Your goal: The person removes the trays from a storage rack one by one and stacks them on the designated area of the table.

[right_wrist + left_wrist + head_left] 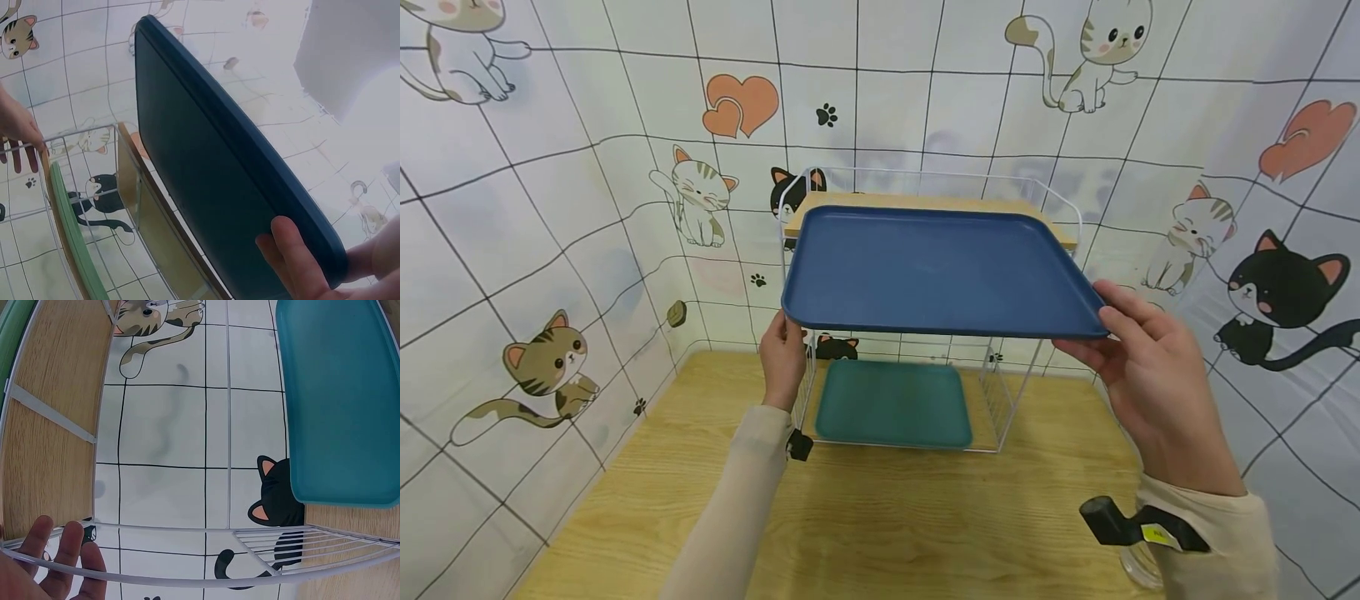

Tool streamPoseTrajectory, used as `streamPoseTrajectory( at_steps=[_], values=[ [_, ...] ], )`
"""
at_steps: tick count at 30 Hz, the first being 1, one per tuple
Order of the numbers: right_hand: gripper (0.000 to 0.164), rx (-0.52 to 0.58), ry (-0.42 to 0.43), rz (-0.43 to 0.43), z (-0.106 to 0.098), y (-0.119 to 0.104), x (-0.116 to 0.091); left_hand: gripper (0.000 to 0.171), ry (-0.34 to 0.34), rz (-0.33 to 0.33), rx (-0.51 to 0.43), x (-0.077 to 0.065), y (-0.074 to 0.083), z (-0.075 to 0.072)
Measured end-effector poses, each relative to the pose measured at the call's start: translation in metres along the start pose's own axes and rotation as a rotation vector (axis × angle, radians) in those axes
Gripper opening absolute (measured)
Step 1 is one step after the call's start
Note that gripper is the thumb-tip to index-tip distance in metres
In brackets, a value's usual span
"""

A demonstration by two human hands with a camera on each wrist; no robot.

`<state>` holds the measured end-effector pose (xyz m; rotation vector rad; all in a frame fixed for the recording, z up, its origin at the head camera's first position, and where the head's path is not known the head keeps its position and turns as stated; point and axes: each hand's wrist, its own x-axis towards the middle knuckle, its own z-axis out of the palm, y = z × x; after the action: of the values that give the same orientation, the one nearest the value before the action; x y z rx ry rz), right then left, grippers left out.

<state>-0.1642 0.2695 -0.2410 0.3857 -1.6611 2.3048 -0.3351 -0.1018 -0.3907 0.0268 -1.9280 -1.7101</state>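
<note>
A dark blue tray is held out over the front of a white wire rack, its near right corner gripped by my right hand. In the right wrist view its underside slants above the rack's top wooden shelf, fingers beneath the rim. My left hand grips the rack's left side, with fingers curled past the white wire beside the middle shelf board. A green tray lies on that middle shelf. Below, a teal tray lies on the bottom shelf.
The rack stands on a wood-grain table against a wall covering printed with cats and hearts. Its top shelf has a wire rail. A clear round object sits at the lower right, partly behind my right wrist.
</note>
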Motion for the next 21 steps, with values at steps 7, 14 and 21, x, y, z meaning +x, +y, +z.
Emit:
streamPoseTrajectory(
  at_steps=[7, 14, 21],
  values=[
    [0.058, 0.013, -0.001, -0.023, -0.004, 0.005, -0.011, 0.038, 0.006, 0.027, -0.011, -0.002, -0.001, 0.0],
    [0.056, 0.055, 0.029, -0.018, -0.01, 0.011, -0.023, 0.042, -0.037, 0.033, -0.093, -0.002, -0.002, 0.0],
    [0.04, 0.104, 0.015, -0.018, -0.018, 0.018, -0.035, 0.039, -0.041, 0.073, -0.126, -0.011, 0.012, -0.004]
  ],
)
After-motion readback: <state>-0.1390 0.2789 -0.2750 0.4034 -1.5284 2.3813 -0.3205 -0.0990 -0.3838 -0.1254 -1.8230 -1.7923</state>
